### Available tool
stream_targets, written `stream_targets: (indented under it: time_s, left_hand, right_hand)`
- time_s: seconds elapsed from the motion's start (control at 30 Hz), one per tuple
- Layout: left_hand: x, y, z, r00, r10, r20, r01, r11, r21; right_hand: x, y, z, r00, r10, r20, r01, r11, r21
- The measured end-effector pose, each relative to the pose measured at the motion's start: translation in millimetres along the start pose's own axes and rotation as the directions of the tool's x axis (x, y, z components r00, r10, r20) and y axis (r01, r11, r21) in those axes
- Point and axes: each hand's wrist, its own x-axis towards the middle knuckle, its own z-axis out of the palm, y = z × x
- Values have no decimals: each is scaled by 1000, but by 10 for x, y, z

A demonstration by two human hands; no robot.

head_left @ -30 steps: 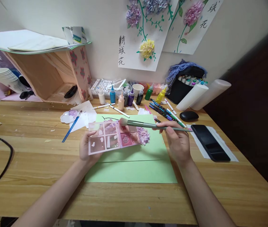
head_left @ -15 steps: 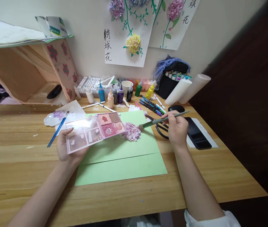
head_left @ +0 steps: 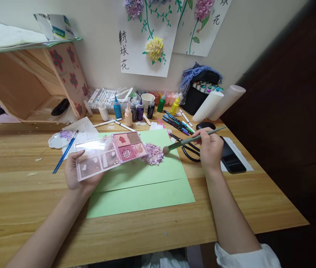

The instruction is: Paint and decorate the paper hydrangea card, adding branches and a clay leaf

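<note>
Our left hand (head_left: pixel 77 173) grips the palette (head_left: pixel 112 152), tilted; our right hand (head_left: pixel 210 149) pinches the brush (head_left: pixel 187 141) above the scissors (head_left: pixel 190 149), near the phone (head_left: pixel 232 156).

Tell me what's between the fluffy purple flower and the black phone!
Black scissors, a brush, the right hand holding it, and some green paper and table, in the head view.
</note>
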Motion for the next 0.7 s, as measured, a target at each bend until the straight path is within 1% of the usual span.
stream_targets:
  time_s: [0.07,0.1,0.2,0.23,0.27,0.33,0.4,0.43,0.47,0.5,0.57,0.63,0.67,0.7]
  left_hand:
    - [2,-2,-3,1000,-2,8,1,1000,3]
    - [3,-6,-3,1000,-5,14,5,1000,3]
    - [5,-20,0,999,-17,34,17,1000,-3]
    - [2,-25,2,999,-23,36,23,1000,-5]
    - [-2,-28,4,999,-31,37,31,999,-7]
    - [-15,-33,8,998,-48,39,48,999,-9]
    - [-29,-32,11,997,-66,43,67,998,-14]
    - [-35,-30,11,996,-74,46,74,997,-17]
    - [-39,-28,10,996,-78,48,79,997,-20]
    - [-41,-25,9,996,-80,49,81,996,-24]
    - [-40,-20,7,996,-76,49,77,997,-29]
    - [-39,-18,9,996,-75,42,76,997,-26]
    - [-39,-18,13,996,-79,36,80,997,-21]
    - [-41,-20,18,996,-85,28,86,996,-15]
  right_hand:
    - [11,-3,-6,999,10,42,-13,998,68]
    - [19,-8,-8,999,11,30,-15,992,127]
    - [31,-46,0,997,42,-69,-20,956,293]
    - [24,-64,13,995,68,-70,-40,939,341]
    - [9,-84,32,995,94,-36,-73,921,383]
    - [-39,-118,81,985,128,118,-167,886,432]
    - [-92,-135,126,950,132,283,-245,876,415]
    - [-112,-136,141,933,128,337,-261,885,386]
    - [-125,-134,147,925,124,358,-257,899,354]
    - [-130,-129,147,929,119,349,-240,915,326]
    - [-122,-121,131,958,108,267,-190,933,305]
    - [-109,-124,114,977,98,188,-159,926,342]
    - [-107,-127,109,978,94,187,-157,920,360]
    - [-108,-130,108,973,86,213,-161,919,361]
